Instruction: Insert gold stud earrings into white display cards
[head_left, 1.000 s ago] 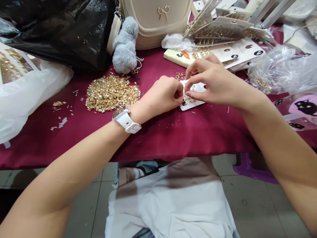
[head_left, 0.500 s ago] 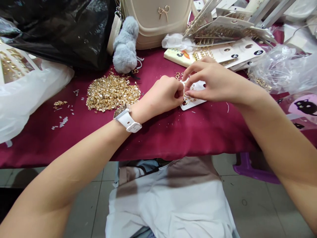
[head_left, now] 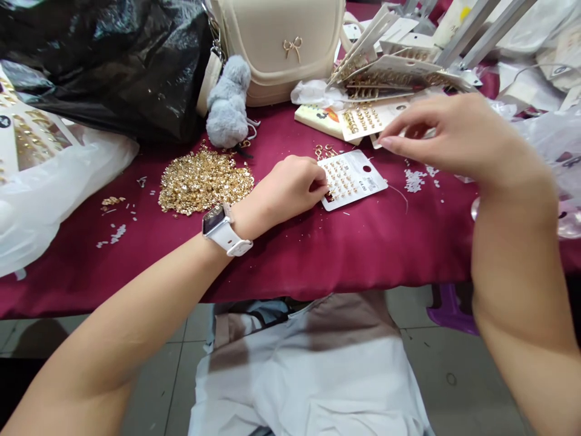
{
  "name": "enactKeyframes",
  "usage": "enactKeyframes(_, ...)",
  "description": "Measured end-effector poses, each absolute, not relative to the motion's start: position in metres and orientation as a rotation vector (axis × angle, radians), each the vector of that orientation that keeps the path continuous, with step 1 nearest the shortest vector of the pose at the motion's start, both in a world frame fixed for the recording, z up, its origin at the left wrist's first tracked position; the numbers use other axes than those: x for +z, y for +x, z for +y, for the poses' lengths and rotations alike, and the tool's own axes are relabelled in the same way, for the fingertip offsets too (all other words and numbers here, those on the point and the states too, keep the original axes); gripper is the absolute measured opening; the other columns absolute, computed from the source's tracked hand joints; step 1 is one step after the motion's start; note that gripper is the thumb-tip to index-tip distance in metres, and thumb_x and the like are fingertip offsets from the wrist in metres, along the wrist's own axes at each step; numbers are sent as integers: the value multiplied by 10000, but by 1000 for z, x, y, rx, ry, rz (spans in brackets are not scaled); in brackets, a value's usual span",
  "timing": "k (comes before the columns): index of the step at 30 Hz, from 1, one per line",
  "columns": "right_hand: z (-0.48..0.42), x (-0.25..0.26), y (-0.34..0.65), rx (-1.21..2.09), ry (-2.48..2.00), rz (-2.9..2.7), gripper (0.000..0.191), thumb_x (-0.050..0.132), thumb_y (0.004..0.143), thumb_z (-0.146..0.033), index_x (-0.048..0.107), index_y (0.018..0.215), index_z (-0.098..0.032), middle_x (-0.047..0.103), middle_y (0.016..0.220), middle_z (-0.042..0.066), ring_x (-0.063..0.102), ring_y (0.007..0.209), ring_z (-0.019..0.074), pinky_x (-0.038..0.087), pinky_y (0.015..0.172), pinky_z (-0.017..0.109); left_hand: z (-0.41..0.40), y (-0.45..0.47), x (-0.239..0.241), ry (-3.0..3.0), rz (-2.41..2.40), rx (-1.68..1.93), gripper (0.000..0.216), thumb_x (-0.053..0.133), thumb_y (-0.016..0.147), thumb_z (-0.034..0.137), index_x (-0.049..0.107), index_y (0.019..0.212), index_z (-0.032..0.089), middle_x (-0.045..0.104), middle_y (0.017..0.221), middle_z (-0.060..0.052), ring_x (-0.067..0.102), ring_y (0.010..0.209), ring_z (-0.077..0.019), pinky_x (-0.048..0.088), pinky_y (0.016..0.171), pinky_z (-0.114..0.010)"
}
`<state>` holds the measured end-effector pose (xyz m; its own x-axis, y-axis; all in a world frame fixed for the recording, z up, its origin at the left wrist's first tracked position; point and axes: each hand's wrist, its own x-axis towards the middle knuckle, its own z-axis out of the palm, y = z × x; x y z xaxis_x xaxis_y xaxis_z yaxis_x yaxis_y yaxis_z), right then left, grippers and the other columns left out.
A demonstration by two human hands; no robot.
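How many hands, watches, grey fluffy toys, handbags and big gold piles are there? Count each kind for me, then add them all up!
Hands: 2
Watch: 1
Grey toy: 1
Handbag: 1
Big gold pile: 1
Total: 6

The 2 forearms (head_left: 149,309) reach forward; the left hand (head_left: 288,184) sits low, fingers (head_left: 319,175) curled inward, while the right hand (head_left: 467,136) hangs raised, wrist (head_left: 521,166) bent, thumb (head_left: 406,146) near the index fingertip
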<state>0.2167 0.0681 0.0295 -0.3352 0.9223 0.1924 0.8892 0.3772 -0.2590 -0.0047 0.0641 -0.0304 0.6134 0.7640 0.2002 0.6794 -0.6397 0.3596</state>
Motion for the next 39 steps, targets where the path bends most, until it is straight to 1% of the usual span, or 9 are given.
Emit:
enactKeyframes(3, 69, 27, 238, 90, -1896, -2391, 151, 600, 820, -186, 724, 902, -159, 714, 865, 78, 592, 757, 171, 421, 748, 343, 65, -8, -29, 2609, 1168, 528, 174, 560, 831, 186, 715, 765, 142, 673, 746, -35, 592, 688, -123, 426, 678, -251)
enactKeyframes(8, 76, 15, 261, 56, -2103, -2455, 216, 560, 827, -179, 722, 967, -155, 714, 990, 93, 615, 873, 207, 422, 779, 332, 65, -13, -25, 2657, 1148, 638, 185, 560, 844, 213, 711, 767, 140, 664, 737, -35, 611, 694, -129, 444, 666, -253)
enactKeyframes(14, 78, 13, 254, -132, -2444, -2256, 259, 527, 826, -196, 724, 994, -194, 695, 1089, 99, 628, 962, 274, 386, 670, 344, 60, -14, -22, 2793, 1051, 601, 186, 576, 872, 282, 692, 850, 139, 646, 794, -42, 588, 737, -147, 442, 683, -266)
enactKeyframes(18, 80, 10, 249, -101, -2451, -2291, 237, 545, 841, -224, 737, 975, -189, 707, 1038, 100, 629, 957, 261, 397, 669, 340, 60, -13, -22, 2910, 1053, 438, 198, 586, 873, 314, 687, 822, 151, 648, 789, -39, 585, 775, -173, 445, 724, -295)
enactKeyframes(21, 79, 10, 244, -99, -2467, -2288, 225, 553, 850, -230, 735, 975, -188, 705, 1031, 103, 631, 973, 263, 445, 721, 346, 61, -12, -22, 2931, 1070, 385, 218, 563, 889, 321, 683, 817, 153, 657, 811, -38, 585, 787, -171, 446, 747, -300)
enactKeyframes(25, 78, 7, 240, -153, -2483, -2292, 223, 558, 831, -199, 716, 987, -170, 693, 1044, 130, 641, 992, 303, 488, 782, 393, 60, -11, -20, 2925, 1100, 351, 250, 533, 906, 331, 683, 816, 153, 658, 816, -42, 581, 793, -166, 440, 763, -298)
enactKeyframes(31, 81, -4, 238, -241, -2342, -2274, 149, 546, 779, -164, 683, 815, -120, 686, 909, 192, 656, 895, 357, 488, 711, 431, 58, -10, -21, 2906, 1081, 319, 243, 509, 908, 303, 683, 828, 153, 666, 841, -53, 574, 797, -169, 433, 780, -306)
enactKeyframes(35, 81, -2, 234, -212, -2399, -2228, 128, 527, 766, -145, 647, 803, -122, 677, 933, 194, 646, 935, 362, 482, 731, 443, 58, -10, -22, 2912, 1070, 349, 260, 472, 909, 271, 684, 820, 150, 669, 835, -58, 573, 786, -166, 438, 784, -307)
enactKeyframes(39, 79, 4, 228, -108, -2389, -2187, 162, 514, 768, -191, 638, 853, -132, 665, 993, 205, 623, 987, 363, 467, 747, 437, 58, -9, -21, 2894, 1090, 314, 257, 460, 904, 253, 681, 829, 145, 674, 860, -65, 580, 813, -181, 441, 791, -315)
